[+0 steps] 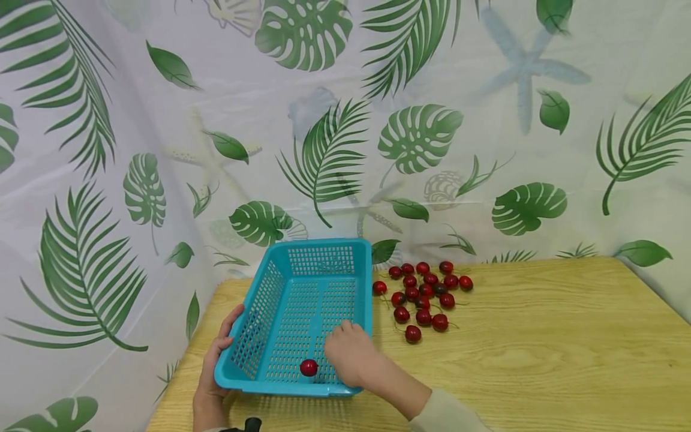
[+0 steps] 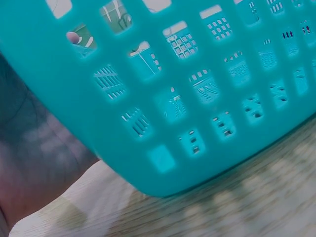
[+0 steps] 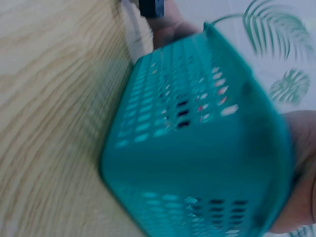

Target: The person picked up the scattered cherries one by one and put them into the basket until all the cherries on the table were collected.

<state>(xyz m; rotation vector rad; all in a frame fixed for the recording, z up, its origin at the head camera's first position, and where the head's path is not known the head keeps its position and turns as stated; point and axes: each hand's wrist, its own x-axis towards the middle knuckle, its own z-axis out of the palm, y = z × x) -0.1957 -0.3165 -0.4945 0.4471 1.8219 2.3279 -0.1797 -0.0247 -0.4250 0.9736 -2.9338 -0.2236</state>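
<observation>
A blue-green plastic basket with slotted walls and floor stands tilted slightly sideways on the table. My left hand grips its left side, fingers at the rim; the left wrist view shows the palm beside the outer wall. One dark red cherry lies on the basket floor near the front. To its right, my right hand reaches over the front right corner into the basket, knuckles up and fingers bent. The fingertips are hidden beneath it, so I cannot tell whether they hold anything.
Several red cherries, some with stems, lie in a loose cluster on the wooden table, just right of the basket. Behind the table and along its left hangs a white cloth printed with green leaves.
</observation>
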